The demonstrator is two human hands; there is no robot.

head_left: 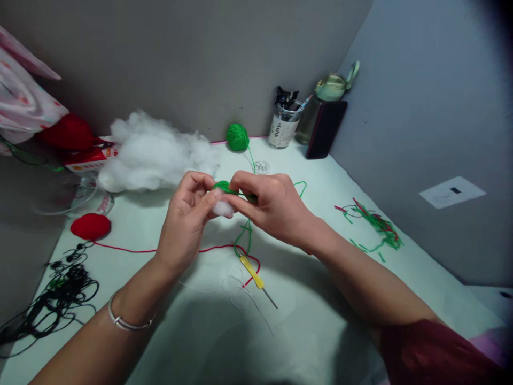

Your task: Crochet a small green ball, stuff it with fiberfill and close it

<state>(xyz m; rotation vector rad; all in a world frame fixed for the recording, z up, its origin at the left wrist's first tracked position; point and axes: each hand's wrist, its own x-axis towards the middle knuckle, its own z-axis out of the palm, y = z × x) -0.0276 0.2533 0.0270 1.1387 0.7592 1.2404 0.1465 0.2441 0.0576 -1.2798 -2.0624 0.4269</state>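
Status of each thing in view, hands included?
Left hand: pinching
Right hand: pinching
Green crochet piece: held in both hands
Stuffing tuft: partly hidden
Crochet hook: lying flat
Green yarn ball: partly unwound
Front red yarn ball: partly unwound
Stuffing pile: loose
Black cords: tangled
Yarn scraps: loose
Jar: upright
Bottle: upright, lidded
Phone: upright

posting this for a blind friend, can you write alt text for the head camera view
A person's left hand and right hand hold a small green yarn piece with white fluff above a pale table. A yellow-handled tool lies below them; behind are a large white fluff pile and a green yarn ball.
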